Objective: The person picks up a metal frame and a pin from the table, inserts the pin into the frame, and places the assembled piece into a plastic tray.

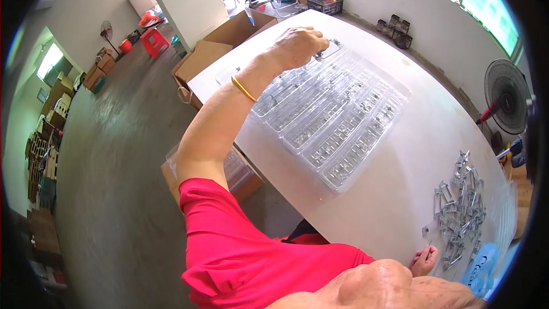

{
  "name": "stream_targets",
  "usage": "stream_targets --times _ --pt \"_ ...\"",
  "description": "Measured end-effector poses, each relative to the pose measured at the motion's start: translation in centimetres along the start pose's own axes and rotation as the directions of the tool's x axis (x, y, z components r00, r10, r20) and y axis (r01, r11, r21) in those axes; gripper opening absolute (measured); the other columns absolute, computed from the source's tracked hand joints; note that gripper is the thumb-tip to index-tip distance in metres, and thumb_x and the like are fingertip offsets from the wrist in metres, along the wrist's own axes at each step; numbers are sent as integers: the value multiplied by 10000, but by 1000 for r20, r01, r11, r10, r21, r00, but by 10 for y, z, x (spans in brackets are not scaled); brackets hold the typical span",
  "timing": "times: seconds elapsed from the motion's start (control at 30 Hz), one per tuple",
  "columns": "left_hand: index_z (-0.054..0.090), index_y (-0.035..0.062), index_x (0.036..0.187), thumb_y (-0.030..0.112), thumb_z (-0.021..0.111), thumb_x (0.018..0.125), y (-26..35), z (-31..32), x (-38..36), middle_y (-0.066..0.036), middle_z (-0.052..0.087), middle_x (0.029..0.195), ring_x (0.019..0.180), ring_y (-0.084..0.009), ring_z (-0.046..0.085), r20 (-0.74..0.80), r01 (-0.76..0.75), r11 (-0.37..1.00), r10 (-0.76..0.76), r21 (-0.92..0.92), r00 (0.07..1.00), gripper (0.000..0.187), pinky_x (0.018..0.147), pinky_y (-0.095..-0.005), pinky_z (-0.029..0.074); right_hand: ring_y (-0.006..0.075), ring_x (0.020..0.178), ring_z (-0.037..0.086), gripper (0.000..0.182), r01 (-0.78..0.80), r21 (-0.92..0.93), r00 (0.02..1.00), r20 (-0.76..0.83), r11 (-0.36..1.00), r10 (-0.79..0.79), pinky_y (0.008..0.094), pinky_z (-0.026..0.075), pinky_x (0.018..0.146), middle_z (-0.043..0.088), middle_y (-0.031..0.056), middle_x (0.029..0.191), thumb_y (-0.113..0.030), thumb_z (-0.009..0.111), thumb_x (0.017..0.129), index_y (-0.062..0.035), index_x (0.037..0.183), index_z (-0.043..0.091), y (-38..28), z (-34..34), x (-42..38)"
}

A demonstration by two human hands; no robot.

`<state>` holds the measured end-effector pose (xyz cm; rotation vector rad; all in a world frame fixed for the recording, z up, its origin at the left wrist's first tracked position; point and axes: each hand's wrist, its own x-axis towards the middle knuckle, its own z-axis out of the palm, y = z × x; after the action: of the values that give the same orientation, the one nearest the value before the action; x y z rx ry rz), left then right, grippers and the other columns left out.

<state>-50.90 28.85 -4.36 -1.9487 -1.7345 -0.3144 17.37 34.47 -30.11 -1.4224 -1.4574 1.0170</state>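
My left hand (300, 46), with a yellow band on its wrist, reaches over the far end of a clear plastic tray (337, 182). Its fingers are pinched around a small metal part (336, 42), partly hidden by the fingers. Rows of small metal pieces (337, 137) fill the tray's long compartments. At the lower right, my right hand (424, 260) rests by the table edge with its fingers pressed together; what they hold is too small to make out. Just beyond it lies a loose pile of silvery metal parts (460, 212).
The tray and pile share a white table (383, 217). A blue object (480, 266) lies at the near right, beside stacked clear plastic (508, 212). Open cardboard boxes (200, 60) stand along the left edge. A black fan (506, 97) stands at the right.
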Motion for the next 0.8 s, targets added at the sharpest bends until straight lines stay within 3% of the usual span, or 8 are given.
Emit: stream_targets --times 0.17,0.27,0.47,0.8 --pt "683 94 894 -2 604 830 -1 14 -1 -89 690 931 1026 -287 652 91 47 998 -43 -41 995 140 907 -415 520 15 538 407 159 29 -2 1000 -11 1000 -29 178 317 496 512 -37 685 -215 535 1064 -84 975 535 3 1 0" --pt "715 93 923 77 625 915 0 19 0 -82 708 935 1003 -268 674 171 82 997 -81 4 982 91 900 -397 528 16 535 411 159 24 -7 1000 -19 1000 -24 179 319 495 512 -37 681 -212 534 1064 -82 972 536 1 2 -1" --pt "741 105 906 106 631 928 4 26 2 -87 698 964 1044 -258 647 265 100 994 -107 42 958 112 937 -394 512 19 527 410 161 40 -14 999 -27 999 -40 184 323 492 518 -33 683 -206 535 1063 -77 966 543 -3 5 -4" --pt "764 109 864 122 645 909 6 31 -1 -92 673 982 1066 -269 617 292 113 993 -117 31 949 128 965 -409 489 17 534 399 177 43 -49 999 -24 998 -44 189 317 493 508 -32 685 -202 523 1066 -80 939 523 -15 8 -9"
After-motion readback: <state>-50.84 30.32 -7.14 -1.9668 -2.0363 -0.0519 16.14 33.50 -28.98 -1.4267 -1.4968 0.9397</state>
